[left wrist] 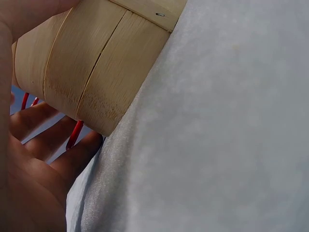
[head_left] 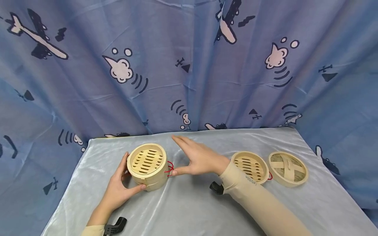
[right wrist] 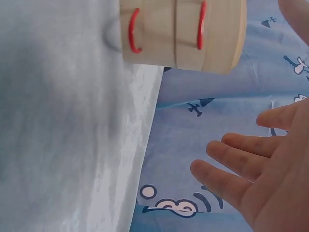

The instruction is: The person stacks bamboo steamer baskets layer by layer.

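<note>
Two bamboo steamer baskets (head_left: 153,183) stand stacked on the cloth, left of the middle in the head view; the top one shows a slatted floor. My left hand (head_left: 116,191) grips the stack from its left side, thumb at the front, fingers round the back. Red loops (right wrist: 201,29) stick out from the baskets' right side. Just right of the loops, my right hand (head_left: 200,159) is spread with thumb and fingers apart and holds nothing. In the right wrist view its straight fingers (right wrist: 236,159) point towards the stack's side.
Another slatted steamer basket (head_left: 251,164) sits to the right, partly behind my right forearm. Beside it lies a round woven bamboo lid (head_left: 288,167) with crossed strips. A pale cloth (head_left: 183,209) covers the table, and a blue patterned curtain (head_left: 165,91) hangs along its back.
</note>
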A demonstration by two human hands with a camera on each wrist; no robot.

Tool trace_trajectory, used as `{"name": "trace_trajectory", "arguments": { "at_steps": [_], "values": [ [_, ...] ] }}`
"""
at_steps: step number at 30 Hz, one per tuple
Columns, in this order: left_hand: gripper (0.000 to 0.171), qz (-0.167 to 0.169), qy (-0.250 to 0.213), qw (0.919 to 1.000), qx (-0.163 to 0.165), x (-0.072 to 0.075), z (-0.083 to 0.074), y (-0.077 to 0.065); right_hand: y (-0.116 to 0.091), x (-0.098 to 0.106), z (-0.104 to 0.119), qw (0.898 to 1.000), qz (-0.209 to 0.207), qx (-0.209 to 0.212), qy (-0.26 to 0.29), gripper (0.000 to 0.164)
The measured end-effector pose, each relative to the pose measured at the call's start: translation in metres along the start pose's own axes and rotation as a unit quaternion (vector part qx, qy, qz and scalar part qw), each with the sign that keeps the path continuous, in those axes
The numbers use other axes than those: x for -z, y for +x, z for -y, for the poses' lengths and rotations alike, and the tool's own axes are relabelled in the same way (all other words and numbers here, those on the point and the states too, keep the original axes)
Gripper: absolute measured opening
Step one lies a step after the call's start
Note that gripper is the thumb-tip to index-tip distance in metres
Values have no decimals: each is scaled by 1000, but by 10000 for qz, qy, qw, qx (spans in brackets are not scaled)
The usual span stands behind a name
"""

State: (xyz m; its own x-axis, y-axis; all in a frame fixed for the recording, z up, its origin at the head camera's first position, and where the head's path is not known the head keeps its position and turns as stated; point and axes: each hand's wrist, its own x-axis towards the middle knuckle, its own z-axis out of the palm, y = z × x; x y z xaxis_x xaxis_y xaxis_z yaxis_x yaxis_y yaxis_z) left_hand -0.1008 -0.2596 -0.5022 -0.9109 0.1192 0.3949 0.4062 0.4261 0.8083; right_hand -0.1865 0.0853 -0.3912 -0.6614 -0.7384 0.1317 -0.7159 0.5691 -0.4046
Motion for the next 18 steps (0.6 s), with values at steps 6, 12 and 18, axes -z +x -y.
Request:
{"name": "trace_trajectory", "arguments": {
  "at_steps": [6,12,18],
  "values": [
    [139,30,56,10000,19,1,0,-3,-7,-2,-2,9998,68,98,-171,123],
    [139,30,62,10000,25,1,0,-2,-16,-2,-5,9996,49,149,-241,122],
    [138,27,37,10000,28,1,-2,-1,-27,0,-11,9994,-31,108,-333,123]
  ]
}}
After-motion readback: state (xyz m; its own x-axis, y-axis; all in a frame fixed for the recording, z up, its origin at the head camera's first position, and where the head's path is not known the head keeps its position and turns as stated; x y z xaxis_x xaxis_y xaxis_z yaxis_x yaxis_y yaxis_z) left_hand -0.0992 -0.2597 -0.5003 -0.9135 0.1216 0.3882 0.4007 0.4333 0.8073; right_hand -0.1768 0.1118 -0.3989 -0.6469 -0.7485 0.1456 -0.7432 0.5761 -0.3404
